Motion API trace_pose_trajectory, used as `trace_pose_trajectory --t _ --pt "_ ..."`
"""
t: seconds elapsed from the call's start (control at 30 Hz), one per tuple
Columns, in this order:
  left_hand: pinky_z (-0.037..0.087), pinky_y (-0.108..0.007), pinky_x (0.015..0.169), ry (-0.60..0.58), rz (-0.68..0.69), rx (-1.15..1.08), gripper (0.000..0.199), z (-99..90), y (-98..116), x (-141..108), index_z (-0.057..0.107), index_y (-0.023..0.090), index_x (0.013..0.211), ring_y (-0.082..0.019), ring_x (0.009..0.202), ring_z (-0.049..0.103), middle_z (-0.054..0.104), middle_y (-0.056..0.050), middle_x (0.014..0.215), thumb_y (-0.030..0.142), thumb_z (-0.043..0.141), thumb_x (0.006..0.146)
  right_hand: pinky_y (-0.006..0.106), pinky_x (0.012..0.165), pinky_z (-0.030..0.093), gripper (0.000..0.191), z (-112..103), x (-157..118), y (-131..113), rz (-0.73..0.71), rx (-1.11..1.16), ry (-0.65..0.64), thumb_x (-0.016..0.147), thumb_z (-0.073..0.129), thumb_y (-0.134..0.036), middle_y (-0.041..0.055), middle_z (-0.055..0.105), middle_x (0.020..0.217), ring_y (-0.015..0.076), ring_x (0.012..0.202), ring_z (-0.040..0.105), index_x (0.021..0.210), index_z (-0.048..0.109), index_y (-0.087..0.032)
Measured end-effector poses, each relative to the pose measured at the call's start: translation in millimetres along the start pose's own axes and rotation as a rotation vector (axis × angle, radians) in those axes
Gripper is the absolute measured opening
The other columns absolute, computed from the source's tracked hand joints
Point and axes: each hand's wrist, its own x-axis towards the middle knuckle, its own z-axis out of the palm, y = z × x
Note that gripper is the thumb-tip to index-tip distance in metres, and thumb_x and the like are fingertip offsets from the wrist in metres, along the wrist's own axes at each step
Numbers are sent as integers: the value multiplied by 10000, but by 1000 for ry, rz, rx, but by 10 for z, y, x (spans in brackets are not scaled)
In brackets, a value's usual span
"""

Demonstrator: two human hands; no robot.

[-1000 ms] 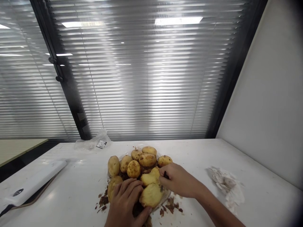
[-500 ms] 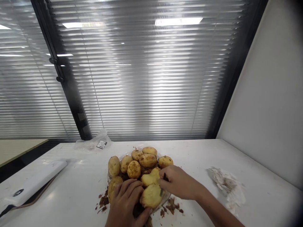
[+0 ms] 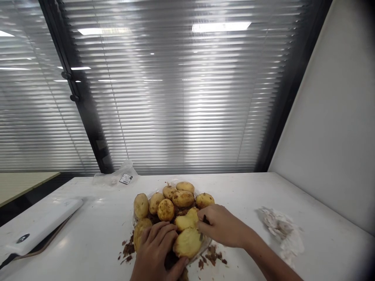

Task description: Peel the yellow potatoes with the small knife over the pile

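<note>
A peeled yellow potato (image 3: 187, 242) lies at the near side of a heap of potatoes. My left hand (image 3: 156, 249) grips it from the left, fingers along its upper left side and the thumb at its lower edge. My right hand (image 3: 218, 226) is closed at the potato's right side, around a small knife (image 3: 206, 220). Only a bit of its dark handle and a grey blade piece at the potato's edge show. Behind lies another peeled, uneven yellow potato (image 3: 186, 219), close to my right fingers. An unpeeled potato (image 3: 141, 230) sits left of my left hand.
Several brown-skinned potatoes (image 3: 183, 198) rest behind on clear plastic. Brown peel scraps (image 3: 213, 254) are scattered on the white table (image 3: 96, 234). A crumpled tissue (image 3: 281, 230) lies right, a plastic bag (image 3: 115, 175) back left, and a long white device (image 3: 47, 224) left.
My right hand has shifted very slightly to the right at the peeled potato's edge. My left hand and the potatoes look the same.
</note>
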Motion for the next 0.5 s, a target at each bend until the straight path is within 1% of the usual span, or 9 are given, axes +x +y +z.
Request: trace_pose_trajectory --t 0.1,0.27,0.4,0.5 --pt "446 -342 803 4 6 3 398 2 -5 -5 567 199 1016 -221 962 616 701 -24 1023 348 734 687 271 479 168 326 2 10 -9 -36 35 -32 729 516 -110 -64 237 478 78 481 245 531 264 -166" --pt "450 -347 801 -2 -3 5 391 8 -7 -16 567 204 1027 -228 967 618 701 -29 1036 362 720 703 278 481 160 337 -11 5 -25 3 4 -10 728 518 -105 -64 224 478 81 481 228 526 256 -166" --pt "454 -341 789 2 -2 5 380 6 1 -15 566 203 1022 -225 963 621 704 -27 1022 344 715 702 272 474 169 351 -23 -4 -31 -24 54 -38 776 488 -121 -63 218 495 84 482 229 546 228 -174" --pt "456 -343 798 2 -6 -4 387 8 -1 -19 567 203 1023 -225 966 620 703 -24 1024 341 721 696 276 474 165 348 -11 -2 -28 -17 35 -44 751 498 -109 -63 214 485 83 478 236 535 232 -170"
